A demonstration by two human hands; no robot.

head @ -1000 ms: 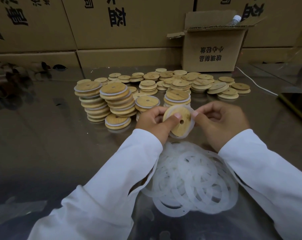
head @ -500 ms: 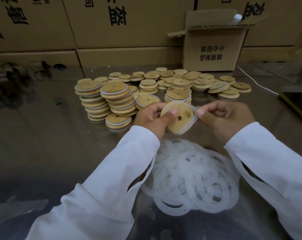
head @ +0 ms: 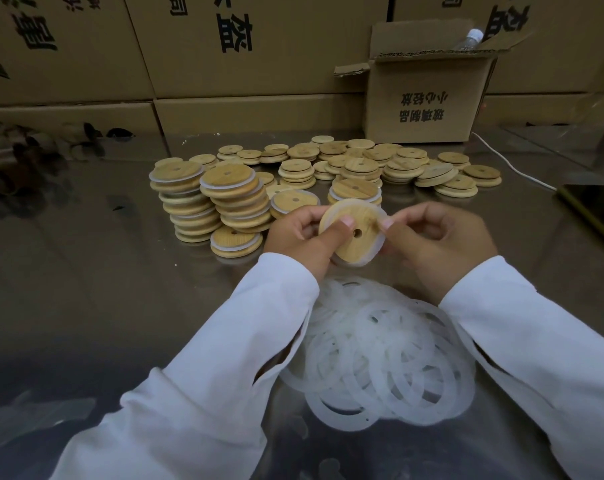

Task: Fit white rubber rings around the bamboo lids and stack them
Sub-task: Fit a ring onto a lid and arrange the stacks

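Over at left on the tabletop, ringed lid stacks stand together. Centre, the left hand curls fingers round a bamboo lid above the loose rubber rings, and the right hand pinches the white ring on its rim

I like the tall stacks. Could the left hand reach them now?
Probably yes: the stacks stand just beside the left hand, nothing between, though it holds a lid.

Less slack in the white ring, now snugger around the bamboo lid.
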